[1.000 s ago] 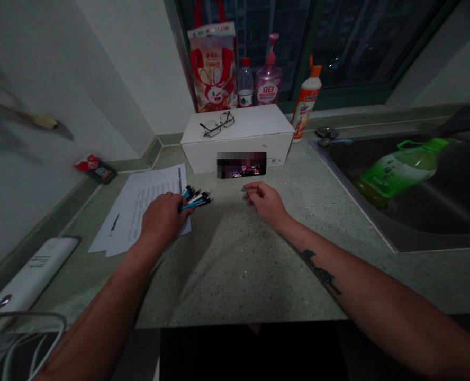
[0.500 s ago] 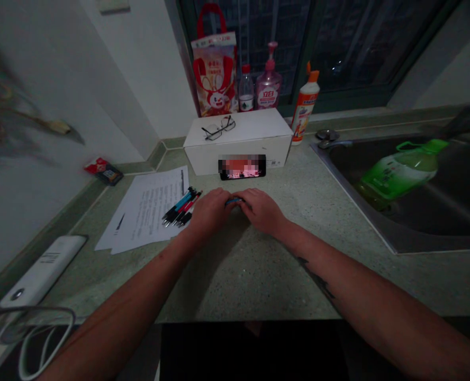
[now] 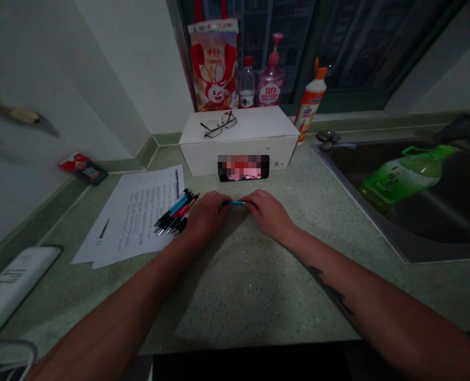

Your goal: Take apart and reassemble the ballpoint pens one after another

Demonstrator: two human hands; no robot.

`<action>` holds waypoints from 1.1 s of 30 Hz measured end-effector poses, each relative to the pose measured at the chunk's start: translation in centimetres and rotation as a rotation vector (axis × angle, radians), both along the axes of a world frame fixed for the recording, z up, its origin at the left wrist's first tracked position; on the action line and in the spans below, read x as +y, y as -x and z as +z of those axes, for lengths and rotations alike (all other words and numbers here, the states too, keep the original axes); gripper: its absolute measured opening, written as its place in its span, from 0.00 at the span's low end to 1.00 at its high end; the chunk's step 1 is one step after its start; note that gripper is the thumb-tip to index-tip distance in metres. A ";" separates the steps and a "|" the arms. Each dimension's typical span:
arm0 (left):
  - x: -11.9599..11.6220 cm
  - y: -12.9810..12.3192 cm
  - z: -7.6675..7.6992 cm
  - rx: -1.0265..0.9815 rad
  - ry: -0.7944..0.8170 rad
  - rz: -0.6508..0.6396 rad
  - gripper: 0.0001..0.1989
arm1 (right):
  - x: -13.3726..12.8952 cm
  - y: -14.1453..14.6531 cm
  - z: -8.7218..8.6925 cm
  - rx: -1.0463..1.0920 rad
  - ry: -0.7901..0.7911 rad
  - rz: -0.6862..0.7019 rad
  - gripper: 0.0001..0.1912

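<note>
A slim blue pen (image 3: 236,203) lies level between my two hands, just above or on the countertop. Its left end is pinched in the fingers of my left hand (image 3: 206,214), and my right hand (image 3: 270,213) grips the other end. Both ends of the pen are hidden by fingers. Beside my left hand, several blue, red and black pens (image 3: 175,212) rest on printed paper sheets (image 3: 137,211). Beyond my hands a phone (image 3: 243,168) leans on its long side against a white box (image 3: 243,127).
Eyeglasses (image 3: 219,125) sit on the box. Behind stand a red bag (image 3: 215,69), a small bottle (image 3: 246,84), a pink pump bottle (image 3: 270,84) and an orange-capped bottle (image 3: 311,103). At right, a green jug (image 3: 407,174) lies in the sink (image 3: 381,233). A white device (image 3: 18,280) is at left.
My hands have moved slightly apart, so more of the blue pen shows between them. The camera view has shifted closer to the counter.
</note>
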State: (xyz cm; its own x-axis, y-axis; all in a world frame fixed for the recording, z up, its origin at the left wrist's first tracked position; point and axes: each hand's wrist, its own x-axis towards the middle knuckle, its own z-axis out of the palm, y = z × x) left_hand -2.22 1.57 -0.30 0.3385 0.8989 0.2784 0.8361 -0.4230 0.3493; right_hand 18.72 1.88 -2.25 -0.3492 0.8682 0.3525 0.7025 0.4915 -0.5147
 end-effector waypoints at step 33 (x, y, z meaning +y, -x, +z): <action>0.1 -0.2 -0.5 -0.083 -0.007 -0.112 0.12 | -0.4 -0.7 0.4 0.043 0.093 0.005 0.12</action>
